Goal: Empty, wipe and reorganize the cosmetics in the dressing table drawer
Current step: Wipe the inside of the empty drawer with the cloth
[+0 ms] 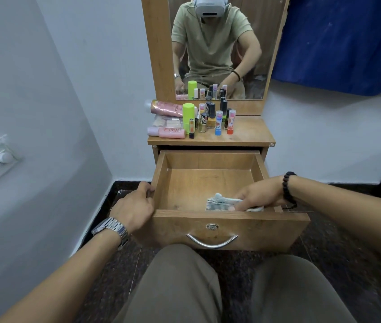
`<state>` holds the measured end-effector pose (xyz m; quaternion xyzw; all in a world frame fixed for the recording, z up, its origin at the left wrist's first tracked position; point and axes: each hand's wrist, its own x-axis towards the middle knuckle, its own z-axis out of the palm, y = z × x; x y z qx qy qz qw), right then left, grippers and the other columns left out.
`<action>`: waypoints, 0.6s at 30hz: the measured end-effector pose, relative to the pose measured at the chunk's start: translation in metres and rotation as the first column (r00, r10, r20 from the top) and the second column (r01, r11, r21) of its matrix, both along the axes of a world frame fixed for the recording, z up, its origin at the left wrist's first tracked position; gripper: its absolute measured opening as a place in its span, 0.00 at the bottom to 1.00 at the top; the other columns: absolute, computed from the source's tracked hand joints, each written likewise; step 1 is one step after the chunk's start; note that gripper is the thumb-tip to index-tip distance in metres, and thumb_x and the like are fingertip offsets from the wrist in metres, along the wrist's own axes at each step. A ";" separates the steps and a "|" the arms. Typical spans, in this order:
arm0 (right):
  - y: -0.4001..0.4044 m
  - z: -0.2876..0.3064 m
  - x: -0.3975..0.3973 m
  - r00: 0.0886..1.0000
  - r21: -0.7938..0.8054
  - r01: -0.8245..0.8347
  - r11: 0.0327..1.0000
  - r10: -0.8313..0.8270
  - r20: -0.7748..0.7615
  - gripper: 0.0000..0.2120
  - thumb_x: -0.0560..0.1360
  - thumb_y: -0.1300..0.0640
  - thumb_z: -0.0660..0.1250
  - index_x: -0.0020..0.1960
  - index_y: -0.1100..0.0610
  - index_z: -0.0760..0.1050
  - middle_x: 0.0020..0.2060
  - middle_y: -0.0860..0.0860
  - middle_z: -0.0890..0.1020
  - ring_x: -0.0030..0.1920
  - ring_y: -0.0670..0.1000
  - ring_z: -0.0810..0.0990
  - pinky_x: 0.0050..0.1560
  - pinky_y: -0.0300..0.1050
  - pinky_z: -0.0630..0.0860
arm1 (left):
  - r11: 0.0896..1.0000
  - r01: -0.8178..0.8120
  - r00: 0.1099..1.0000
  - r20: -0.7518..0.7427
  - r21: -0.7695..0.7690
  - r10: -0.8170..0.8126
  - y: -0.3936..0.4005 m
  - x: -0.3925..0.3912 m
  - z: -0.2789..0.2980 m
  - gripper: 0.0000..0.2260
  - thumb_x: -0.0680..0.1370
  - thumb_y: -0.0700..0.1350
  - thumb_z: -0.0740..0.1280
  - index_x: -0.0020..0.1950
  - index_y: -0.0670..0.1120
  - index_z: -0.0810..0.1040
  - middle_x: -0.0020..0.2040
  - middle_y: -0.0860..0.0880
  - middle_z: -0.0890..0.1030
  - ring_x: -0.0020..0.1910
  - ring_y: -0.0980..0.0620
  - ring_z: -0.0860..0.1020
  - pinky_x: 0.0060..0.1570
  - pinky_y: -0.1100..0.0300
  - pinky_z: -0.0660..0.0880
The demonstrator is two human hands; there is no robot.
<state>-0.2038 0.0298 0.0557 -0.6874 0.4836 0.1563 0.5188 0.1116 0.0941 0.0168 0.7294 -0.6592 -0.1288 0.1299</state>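
Right hand point(258, 197) presses crumpled cloth point(219, 201) in wooden drawer point(208, 180).

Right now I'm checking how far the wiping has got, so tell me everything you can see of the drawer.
The drawer is a light wood-look box, pulled fully out under the tabletop. Its front panel carries a curved metal handle and a small round lock. No cosmetics are left inside; only a crumpled cloth lies at the front right of the floor, pressed by the right hand. The left hand grips the left wall.
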 end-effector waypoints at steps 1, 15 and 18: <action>-0.005 -0.003 -0.002 0.999 -0.036 0.044 0.998 -0.043 0.016 0.14 0.79 0.48 0.64 0.51 0.60 0.76 0.38 0.47 0.81 0.35 0.45 0.77 0.37 0.36 0.72 | 1.000 -0.002 1.000 0.004 -0.002 0.002 0.000 0.000 0.000 0.15 0.78 0.47 0.54 0.65 0.54 0.66 0.54 0.47 0.80 0.46 0.45 0.77 0.47 0.52 0.73; -0.049 -0.004 0.186 0.637 -0.113 0.684 0.721 -0.515 0.573 0.15 0.82 0.50 0.55 0.45 0.56 0.75 0.36 0.56 0.81 0.39 0.52 0.80 0.55 0.59 0.74 | 0.999 -0.043 0.999 -0.018 0.032 0.044 0.004 -0.003 0.004 0.16 0.77 0.47 0.54 0.65 0.54 0.64 0.61 0.46 0.78 0.55 0.41 0.78 0.54 0.50 0.73; -0.038 -0.007 0.216 0.914 -0.492 0.390 0.778 -0.261 0.312 0.16 0.82 0.56 0.54 0.65 0.59 0.73 0.66 0.58 0.74 0.69 0.55 0.69 0.72 0.55 0.58 | 0.997 -0.075 0.997 -0.033 0.015 0.075 0.003 -0.004 0.002 0.22 0.77 0.47 0.55 0.71 0.51 0.59 0.59 0.43 0.79 0.54 0.39 0.78 0.54 0.49 0.74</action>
